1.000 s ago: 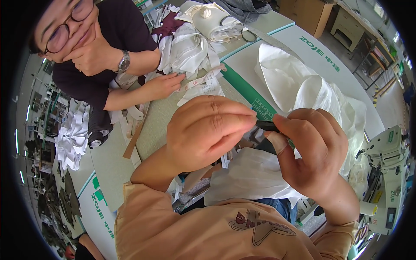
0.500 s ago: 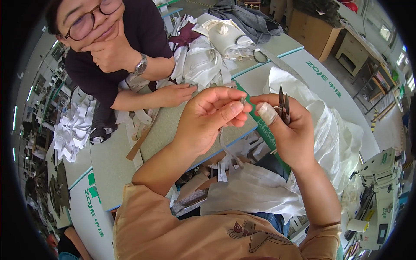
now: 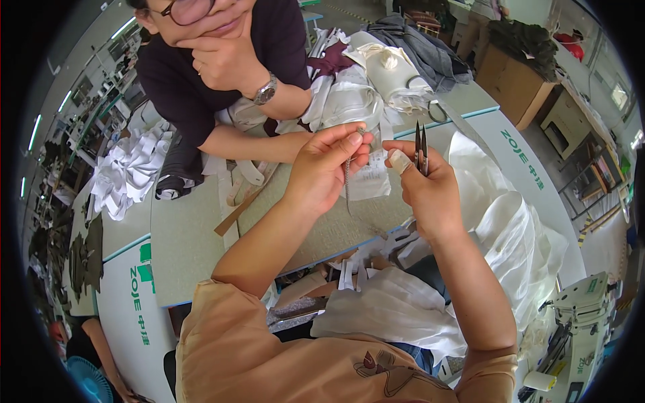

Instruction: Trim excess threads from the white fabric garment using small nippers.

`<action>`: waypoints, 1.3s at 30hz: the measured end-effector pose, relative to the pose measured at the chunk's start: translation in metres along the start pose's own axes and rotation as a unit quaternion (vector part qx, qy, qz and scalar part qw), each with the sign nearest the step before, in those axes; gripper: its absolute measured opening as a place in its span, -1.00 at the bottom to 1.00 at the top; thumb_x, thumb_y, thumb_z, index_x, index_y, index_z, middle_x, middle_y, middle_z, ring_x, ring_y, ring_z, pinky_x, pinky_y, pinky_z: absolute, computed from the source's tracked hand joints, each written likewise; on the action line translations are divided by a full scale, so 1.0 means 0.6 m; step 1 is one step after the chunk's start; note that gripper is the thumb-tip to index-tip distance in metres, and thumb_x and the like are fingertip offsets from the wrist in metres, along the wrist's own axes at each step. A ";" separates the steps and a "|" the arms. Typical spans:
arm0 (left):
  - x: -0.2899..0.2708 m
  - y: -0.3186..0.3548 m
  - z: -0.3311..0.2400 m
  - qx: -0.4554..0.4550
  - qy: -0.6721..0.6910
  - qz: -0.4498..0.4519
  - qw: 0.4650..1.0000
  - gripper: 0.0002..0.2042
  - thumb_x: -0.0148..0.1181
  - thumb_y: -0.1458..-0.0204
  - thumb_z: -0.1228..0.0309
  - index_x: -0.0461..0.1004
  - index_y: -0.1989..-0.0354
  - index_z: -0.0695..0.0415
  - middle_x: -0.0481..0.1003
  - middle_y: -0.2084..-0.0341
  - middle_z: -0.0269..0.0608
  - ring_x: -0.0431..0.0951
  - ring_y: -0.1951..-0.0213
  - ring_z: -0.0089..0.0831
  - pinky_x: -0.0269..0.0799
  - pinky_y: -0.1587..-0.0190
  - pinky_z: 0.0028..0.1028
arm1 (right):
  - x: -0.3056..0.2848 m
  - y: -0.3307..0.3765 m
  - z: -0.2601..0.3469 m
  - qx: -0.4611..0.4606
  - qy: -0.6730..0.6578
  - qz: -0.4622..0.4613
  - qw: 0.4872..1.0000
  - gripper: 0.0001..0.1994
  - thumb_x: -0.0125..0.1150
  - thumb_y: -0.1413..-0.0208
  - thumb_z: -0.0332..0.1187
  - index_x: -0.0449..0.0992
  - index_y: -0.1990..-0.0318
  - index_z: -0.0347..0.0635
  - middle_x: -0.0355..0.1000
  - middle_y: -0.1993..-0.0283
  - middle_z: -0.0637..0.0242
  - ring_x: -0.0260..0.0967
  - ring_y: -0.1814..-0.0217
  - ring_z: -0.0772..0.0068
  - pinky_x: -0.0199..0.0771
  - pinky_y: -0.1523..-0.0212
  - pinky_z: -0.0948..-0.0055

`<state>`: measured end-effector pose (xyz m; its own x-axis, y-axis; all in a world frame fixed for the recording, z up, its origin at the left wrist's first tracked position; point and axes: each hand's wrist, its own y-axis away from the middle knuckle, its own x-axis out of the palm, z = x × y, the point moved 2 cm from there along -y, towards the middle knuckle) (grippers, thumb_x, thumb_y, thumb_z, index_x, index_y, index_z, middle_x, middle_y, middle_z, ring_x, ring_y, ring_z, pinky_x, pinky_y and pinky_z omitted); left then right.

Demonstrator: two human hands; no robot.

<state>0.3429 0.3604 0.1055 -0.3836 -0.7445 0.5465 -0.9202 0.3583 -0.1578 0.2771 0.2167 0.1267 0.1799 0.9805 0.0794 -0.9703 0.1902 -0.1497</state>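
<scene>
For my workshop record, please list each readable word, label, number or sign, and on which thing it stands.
I will not copy printed words, only locate them:
Right white table: clear green lettering.
Left white table: clear green lettering.
Sewing machine: small green lettering.
White sheet: print too small to read.
Shirt: print folded, unreadable.

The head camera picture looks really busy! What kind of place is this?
Probably a sewing workshop: there's a sewing machine, a white spool that looks like thread, and lots of white fabric.

The person's two hands (image 3: pixel 321 168) (image 3: pixel 431 195); one two-pronged tool (image 3: pixel 424 151); one grey cord (image 3: pixel 347 178); one wristwatch (image 3: pixel 266 90).
</scene>
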 end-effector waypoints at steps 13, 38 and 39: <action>-0.076 -0.035 0.000 -0.002 0.077 -0.040 0.996 -0.89 0.18 -0.08 0.41 0.45 0.27 0.13 0.49 0.40 -0.37 0.30 0.53 -0.73 0.20 0.57 -0.69 | 0.021 -0.009 -0.028 0.098 -0.059 0.010 0.993 -0.79 0.12 -0.16 -0.37 0.49 0.09 -0.25 0.38 0.37 0.45 -0.11 0.71 0.84 -0.17 0.73 0.70; -0.113 -0.046 -0.006 0.023 0.124 -0.086 0.988 -0.95 0.13 -0.10 0.43 0.42 0.34 0.10 0.45 0.47 -0.41 0.33 0.56 -0.73 0.22 0.60 -0.73 | -0.089 0.164 -0.038 0.134 -0.087 -0.012 0.987 -0.79 0.13 -0.15 -0.38 0.47 0.12 -0.29 0.41 0.35 0.41 -0.06 0.71 0.80 -0.13 0.72 0.69; -0.113 -0.048 -0.004 0.018 0.122 -0.083 0.989 -0.95 0.13 -0.10 0.43 0.42 0.34 0.10 0.45 0.47 -0.41 0.33 0.56 -0.73 0.22 0.60 -0.73 | -0.095 0.172 -0.036 0.134 -0.089 -0.019 0.987 -0.79 0.12 -0.15 -0.38 0.46 0.12 -0.29 0.41 0.36 0.41 -0.05 0.71 0.80 -0.14 0.72 0.69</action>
<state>0.3956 0.4017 0.0751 -0.2015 -0.6317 0.7485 -0.9726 0.2196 -0.0765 0.1701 0.1817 0.0852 0.2091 0.9441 0.2550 -0.9755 0.1832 0.1215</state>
